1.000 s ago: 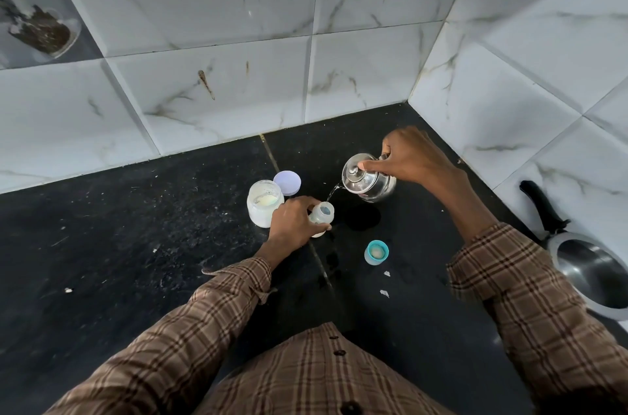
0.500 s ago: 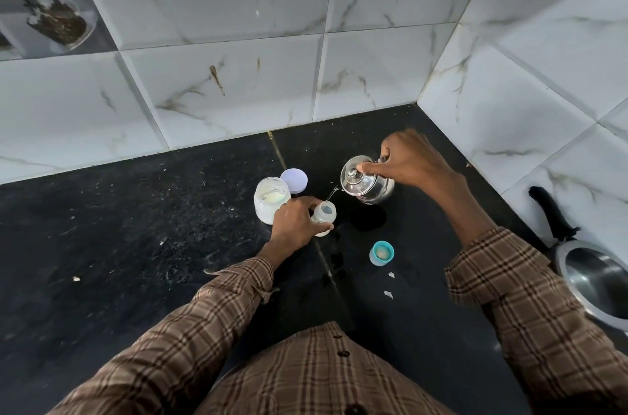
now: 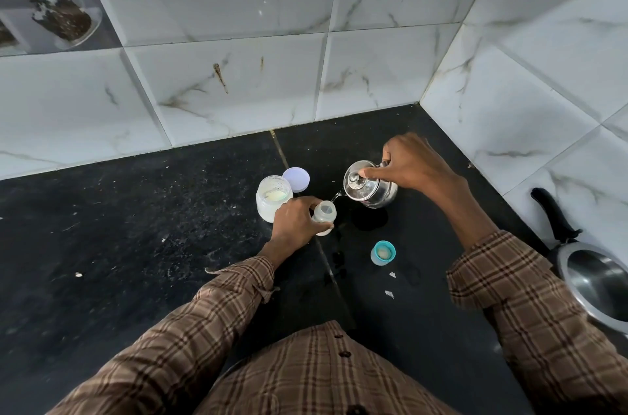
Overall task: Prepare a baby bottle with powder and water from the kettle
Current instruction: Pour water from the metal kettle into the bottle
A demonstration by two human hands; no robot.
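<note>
Steel kettle was tilted above the black counter, right hand gripping its handle with one finger pressed on the lid. Thin water stream ran from the spout into the open baby bottle, which stood on the counter, left hand wrapped around its body. Powder jar sat just left of that hand, open, its pale round lid lying behind it. Teal bottle cap lay nearer the person, apart from the bottle. Pan with black handle at the right edge.
</note>
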